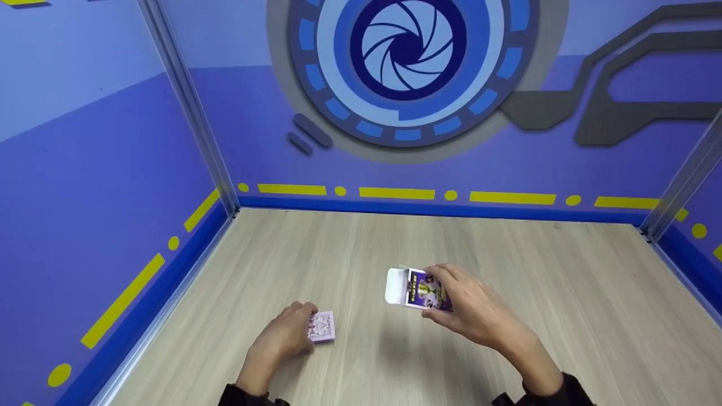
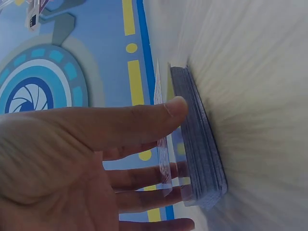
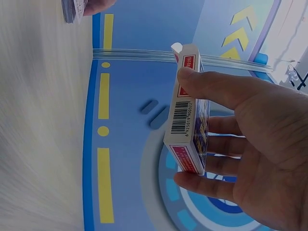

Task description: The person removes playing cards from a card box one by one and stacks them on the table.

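A deck of playing cards (image 1: 321, 326) with a patterned pale back lies flat on the wooden table, its stacked edges (image 2: 198, 139) showing in the left wrist view. My left hand (image 1: 287, 332) holds the deck by its sides, thumb on the near edge and fingers beyond. The top card (image 2: 162, 130) looks parted from the stack, though blur makes this unclear. To the right, my right hand (image 1: 474, 310) grips a purple and white card box (image 1: 427, 290) above the table. Its white end flap (image 1: 396, 286) hangs out toward the left. A barcode (image 3: 181, 117) marks the box's side.
The wooden tabletop (image 1: 361, 254) meets a blue back wall (image 1: 242, 129) with yellow marks. A blue side wall (image 1: 101, 225) borders the left, and a metal corner post (image 1: 194, 113) stands where the walls join.
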### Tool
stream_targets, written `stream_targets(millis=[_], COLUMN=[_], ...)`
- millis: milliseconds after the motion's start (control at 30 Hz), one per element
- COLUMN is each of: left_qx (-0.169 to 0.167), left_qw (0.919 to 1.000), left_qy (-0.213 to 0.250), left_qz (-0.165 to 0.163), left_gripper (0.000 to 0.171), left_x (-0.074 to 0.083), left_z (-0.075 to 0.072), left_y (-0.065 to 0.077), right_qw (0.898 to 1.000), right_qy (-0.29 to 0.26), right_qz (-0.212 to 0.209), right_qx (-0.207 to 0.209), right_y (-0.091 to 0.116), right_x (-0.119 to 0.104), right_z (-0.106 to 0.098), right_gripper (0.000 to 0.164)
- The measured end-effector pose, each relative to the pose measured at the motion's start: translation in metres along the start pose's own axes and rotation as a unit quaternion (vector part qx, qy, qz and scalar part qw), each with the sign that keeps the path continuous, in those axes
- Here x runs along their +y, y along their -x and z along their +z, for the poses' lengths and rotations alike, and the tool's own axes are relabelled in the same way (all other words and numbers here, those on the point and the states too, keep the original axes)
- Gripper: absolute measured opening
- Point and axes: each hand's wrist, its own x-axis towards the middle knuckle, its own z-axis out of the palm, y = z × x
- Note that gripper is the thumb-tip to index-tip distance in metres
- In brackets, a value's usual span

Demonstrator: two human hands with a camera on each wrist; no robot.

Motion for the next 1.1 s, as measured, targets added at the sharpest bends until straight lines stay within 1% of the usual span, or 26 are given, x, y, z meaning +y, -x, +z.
stream_targets(millis=[67, 300, 533, 633, 800, 867, 967, 1100], left_qx=[0.002, -0.002, -0.003, 0.005, 0.034, 0.040, 0.037, 0.033], left_qw=[1.0000, 1.0000, 1.0000, 0.9999, 0.9987, 0.9981, 0.9978, 0.9979], left_qy=[-0.001, 0.001, 0.003, -0.005, -0.033, -0.045, -0.056, -0.055], left_qz=[-0.005, 0.000, 0.008, 0.012, 0.018, 0.015, 0.003, -0.007], left_gripper=[0.067, 0.065, 0.072, 0.071, 0.065, 0.064, 0.065, 0.067], left_x=[0.000, -0.001, 0.000, 0.002, 0.005, 0.006, 0.007, 0.007], left_z=[0.001, 0.001, 0.006, 0.010, 0.017, 0.019, 0.020, 0.021], left_y=[-0.001, -0.001, -0.001, -0.002, -0.004, -0.005, -0.007, -0.008], right_qw=[1.000, 1.000, 1.000, 1.000, 1.000, 1.000, 1.000, 1.000], right_qy=[-0.004, -0.007, -0.003, -0.001, -0.001, -0.002, -0.002, -0.002], right_qz=[0.001, 0.006, 0.004, 0.004, -0.001, -0.006, -0.014, -0.015], right_qx=[-0.003, -0.007, -0.008, -0.009, -0.008, -0.008, -0.007, -0.006], right_y=[0.000, -0.001, -0.001, -0.001, -0.001, -0.001, -0.001, -0.001], right_x=[0.000, -0.001, -0.001, -0.001, -0.001, -0.001, 0.000, 0.000], right_z=[0.000, 0.001, 0.001, 0.002, 0.002, 0.002, 0.002, 0.002], right_gripper=[0.065, 0.066, 0.065, 0.065, 0.065, 0.066, 0.066, 0.066])
